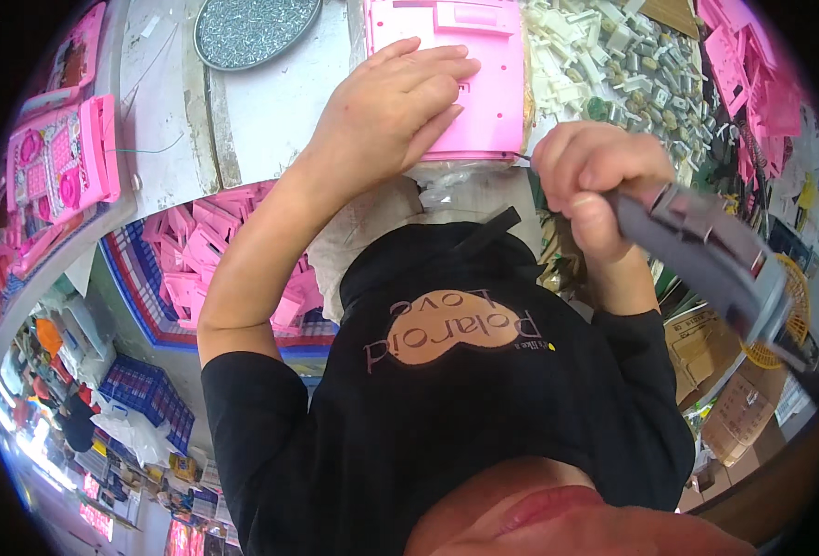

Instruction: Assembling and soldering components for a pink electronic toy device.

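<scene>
A pink plastic panel [474, 102], with small holes in its face, lies on the bench in front of me. My left hand [391, 102] rests on the panel's left side, fingers stretched out over it and partly apart. In my right hand [604, 171], closed around the front of its body, is a dark grey electric screwdriver [697, 250]. Its thin dark bit points left and reaches the panel's near right corner. Whether the tip sits in a screw there is too small to tell.
A round dish [257, 28] of small metal screws stands at the far left. Pale plastic and metal pieces [623, 56] are heaped right of the panel. A basket [141, 278] full of pink parts sits below the bench. Pink toy-like cases [62, 162] stand at left.
</scene>
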{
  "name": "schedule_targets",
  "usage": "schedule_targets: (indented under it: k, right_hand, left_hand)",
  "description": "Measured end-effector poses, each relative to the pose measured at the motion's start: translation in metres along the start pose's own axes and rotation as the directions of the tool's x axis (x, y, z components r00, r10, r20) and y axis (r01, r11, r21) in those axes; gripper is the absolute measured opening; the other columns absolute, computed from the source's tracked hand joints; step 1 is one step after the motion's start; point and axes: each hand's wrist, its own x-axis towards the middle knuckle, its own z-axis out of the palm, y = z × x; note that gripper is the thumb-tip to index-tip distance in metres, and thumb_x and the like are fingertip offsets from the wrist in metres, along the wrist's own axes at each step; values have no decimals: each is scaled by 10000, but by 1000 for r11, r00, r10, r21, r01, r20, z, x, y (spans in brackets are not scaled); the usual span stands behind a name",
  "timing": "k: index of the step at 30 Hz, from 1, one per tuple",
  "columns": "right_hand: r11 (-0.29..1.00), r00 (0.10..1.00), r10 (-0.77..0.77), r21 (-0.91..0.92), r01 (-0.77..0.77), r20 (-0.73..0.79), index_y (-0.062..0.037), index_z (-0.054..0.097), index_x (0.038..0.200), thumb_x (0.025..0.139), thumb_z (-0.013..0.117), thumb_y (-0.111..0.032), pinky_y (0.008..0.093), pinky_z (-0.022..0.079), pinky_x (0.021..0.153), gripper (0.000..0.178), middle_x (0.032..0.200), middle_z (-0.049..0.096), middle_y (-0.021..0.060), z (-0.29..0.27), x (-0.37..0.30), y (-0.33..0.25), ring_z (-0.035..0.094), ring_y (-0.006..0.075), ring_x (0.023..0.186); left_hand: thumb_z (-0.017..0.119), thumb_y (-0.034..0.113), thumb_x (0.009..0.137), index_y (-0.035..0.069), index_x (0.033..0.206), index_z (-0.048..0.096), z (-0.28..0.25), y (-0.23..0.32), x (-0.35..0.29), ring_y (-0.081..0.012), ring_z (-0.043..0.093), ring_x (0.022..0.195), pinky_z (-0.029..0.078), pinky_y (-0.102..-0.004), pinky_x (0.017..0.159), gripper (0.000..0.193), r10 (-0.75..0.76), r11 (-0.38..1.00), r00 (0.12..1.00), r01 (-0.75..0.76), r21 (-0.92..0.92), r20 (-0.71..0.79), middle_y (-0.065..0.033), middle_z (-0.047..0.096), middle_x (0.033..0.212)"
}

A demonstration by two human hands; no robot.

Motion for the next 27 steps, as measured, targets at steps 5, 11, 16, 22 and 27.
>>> schedule_targets:
  k: [5,11,16,22,27]
  right_hand:
    - [999,998,44,-15,-43,43,-25,526,940,878,686,28,329,474,557,180,707,566,93,1,6,-3,577,209,602]
    - [996,995,3,-89,6,104,-27,536,881,865,693,25,313,485,561,166,685,572,92,-6,40,12,582,205,598]
    - [990,998,16,-142,-8,55,-30,551,863,845,715,41,322,496,554,180,663,567,84,5,38,11,595,209,588]
    - [995,995,-79,58,75,56,-50,525,843,886,689,11,323,488,556,181,682,579,90,-23,71,23,566,183,594]
    - [990,997,12,-143,-1,73,-43,496,909,913,673,-25,314,494,596,178,693,576,82,-25,71,29,562,177,614]
  left_hand:
    - [689,149,923,73,1031,672,2,-1,-1,-215,662,1198,479,-449,1091,134,-14,1000,1000,14,16,-11,-44,720,1247]
    - [680,104,932,58,1130,701,2,-3,-3,-244,663,1217,469,-454,1094,205,-39,998,999,39,-52,-6,-68,722,1255]
    - [680,101,930,52,1093,695,5,0,-4,-245,664,1215,473,-456,1079,171,-54,995,998,52,-86,-20,-68,722,1256]
    - [683,102,928,48,992,665,4,-3,-2,-249,658,1226,470,-459,1078,85,-65,993,997,62,-97,-35,-69,719,1263]
    - [675,107,923,50,956,650,3,-4,1,-246,651,1228,473,-465,1075,70,-65,992,998,63,-112,-14,-76,716,1257]
